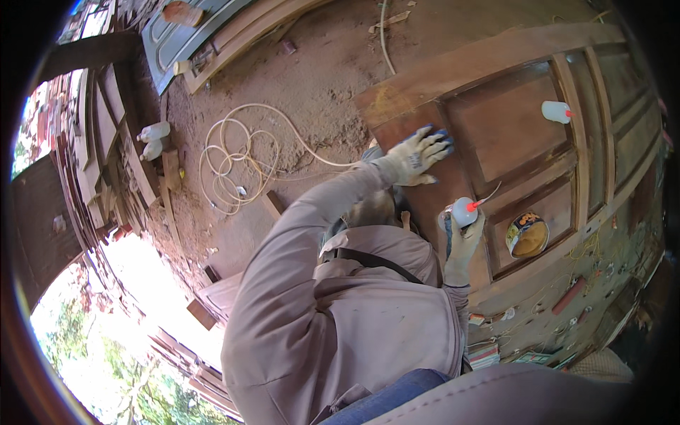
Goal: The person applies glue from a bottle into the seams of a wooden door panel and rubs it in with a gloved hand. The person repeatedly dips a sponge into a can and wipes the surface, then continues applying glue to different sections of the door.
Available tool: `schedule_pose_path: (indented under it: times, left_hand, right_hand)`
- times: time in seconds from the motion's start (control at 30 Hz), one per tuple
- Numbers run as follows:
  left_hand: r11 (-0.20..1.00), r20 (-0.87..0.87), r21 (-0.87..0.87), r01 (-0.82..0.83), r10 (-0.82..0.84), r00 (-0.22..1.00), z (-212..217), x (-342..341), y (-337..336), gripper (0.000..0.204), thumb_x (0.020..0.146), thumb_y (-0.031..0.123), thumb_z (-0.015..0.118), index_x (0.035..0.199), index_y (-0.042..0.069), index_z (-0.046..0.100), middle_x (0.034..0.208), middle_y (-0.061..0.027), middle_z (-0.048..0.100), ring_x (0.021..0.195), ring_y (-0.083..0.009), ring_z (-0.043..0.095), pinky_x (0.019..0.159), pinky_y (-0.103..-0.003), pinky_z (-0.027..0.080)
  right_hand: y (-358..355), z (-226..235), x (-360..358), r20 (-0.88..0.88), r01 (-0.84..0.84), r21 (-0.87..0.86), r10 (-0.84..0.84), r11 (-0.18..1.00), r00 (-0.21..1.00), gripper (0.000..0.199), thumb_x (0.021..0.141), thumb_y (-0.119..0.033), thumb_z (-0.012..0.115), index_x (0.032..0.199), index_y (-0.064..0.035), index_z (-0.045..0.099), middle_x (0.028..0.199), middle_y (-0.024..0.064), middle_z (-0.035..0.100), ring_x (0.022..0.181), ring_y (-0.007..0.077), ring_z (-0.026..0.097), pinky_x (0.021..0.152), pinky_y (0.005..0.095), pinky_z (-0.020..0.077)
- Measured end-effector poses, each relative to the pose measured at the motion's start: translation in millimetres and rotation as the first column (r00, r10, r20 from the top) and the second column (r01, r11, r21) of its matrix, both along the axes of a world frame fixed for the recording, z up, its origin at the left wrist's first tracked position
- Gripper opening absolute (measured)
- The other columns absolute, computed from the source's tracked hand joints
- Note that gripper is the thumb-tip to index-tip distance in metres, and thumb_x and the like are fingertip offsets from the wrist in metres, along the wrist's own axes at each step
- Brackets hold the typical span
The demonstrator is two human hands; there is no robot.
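My left hand (416, 157), in a pale work glove with dark blue fingertips, lies with fingers spread on the near end of a brown panelled wooden door (496, 131). To its right, my gloved right hand (465, 251) is closed around a white squeeze bottle (451, 216) with a red nozzle base and a thin tip, held above the door. A round tin (528, 236) with light brown contents sits on a door panel beyond that hand. Farther along the door lies another white bottle (554, 111) with a red tip.
A pale hose (276, 115) lies coiled on the dirt floor to the left. Beyond it are a blue-grey panelled door (190, 44), clear plastic bottles (153, 134) and stacked boards (99, 138). Scraps and a reddish-brown strip (569, 296) litter the ground at the right.
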State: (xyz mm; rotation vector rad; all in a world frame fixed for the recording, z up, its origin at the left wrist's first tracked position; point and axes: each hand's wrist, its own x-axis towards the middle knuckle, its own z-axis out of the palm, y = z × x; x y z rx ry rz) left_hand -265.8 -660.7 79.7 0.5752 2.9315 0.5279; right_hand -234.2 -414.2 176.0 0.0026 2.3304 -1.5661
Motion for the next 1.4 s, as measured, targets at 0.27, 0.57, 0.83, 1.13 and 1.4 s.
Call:
schedule_pose_path:
  times: [0.27,0.57,0.83,1.13,1.4]
  left_hand:
    - [0.867,0.063,-0.275,-0.416,0.448,0.892,11,-9,-64,0.09,0.098,0.066,0.043,0.156,-0.001,0.034,0.164,-0.0188,0.032,0.155,-0.0322,0.022,0.128,-0.051,0.006]
    - [0.502,-0.099,-0.144,-0.853,0.85,0.518,-6,62,-59,0.084,0.098,0.054,0.052,0.154,-0.006,0.034,0.163,-0.0237,0.03,0.156,-0.0419,0.014,0.125,-0.059,0.002]
    - [0.879,-0.043,0.015,-0.476,0.476,0.878,2,-11,-32,0.071,0.096,0.053,0.054,0.147,0.004,0.05,0.154,-0.0173,0.048,0.149,-0.0315,0.036,0.124,-0.057,0.014]
    - [-0.07,0.339,-0.236,-0.969,0.929,-0.149,-83,157,-82,0.077,0.104,0.059,0.036,0.154,0.0,0.04,0.158,-0.0264,0.038,0.148,-0.0474,0.03,0.121,-0.058,0.019]
    - [0.14,0.564,-0.098,-0.985,0.823,0.061,-106,257,13,0.056,0.106,0.048,0.041,0.132,0.003,0.06,0.13,-0.0257,0.062,0.122,-0.0459,0.056,0.104,-0.051,0.046]
  right_hand:
    - [-9,-5,-8,-0.061,-0.054,0.105,0.061,0.993,0.996,0.056,0.09,-0.009,0.076,0.137,0.0026,0.048,0.121,0.013,0.062,0.108,0.0213,0.062,0.096,0.0362,0.0504]
    - [-40,-3,-24,0.291,0.053,-0.098,-0.023,0.994,0.956,0.057,0.089,0.0,0.075,0.138,-0.0023,0.046,0.125,0.0088,0.054,0.11,0.0173,0.059,0.092,0.0308,0.0534]
    - [-71,-13,-53,-0.08,-0.199,0.141,0.212,0.97,0.974,0.067,0.085,-0.011,0.082,0.139,-0.0001,0.045,0.128,0.0134,0.053,0.116,0.0231,0.057,0.095,0.0413,0.0502]
    - [-108,-7,-71,-0.258,-0.434,0.462,0.585,0.774,0.769,0.061,0.08,-0.028,0.084,0.131,-0.005,0.06,0.118,0.0152,0.068,0.106,0.0341,0.068,0.086,0.0423,0.0549]
    - [-139,-9,-76,-0.182,-0.522,0.51,0.679,0.684,0.711,0.06,0.081,-0.031,0.084,0.131,-0.0045,0.062,0.123,0.0155,0.07,0.11,0.034,0.068,0.092,0.0424,0.0547]
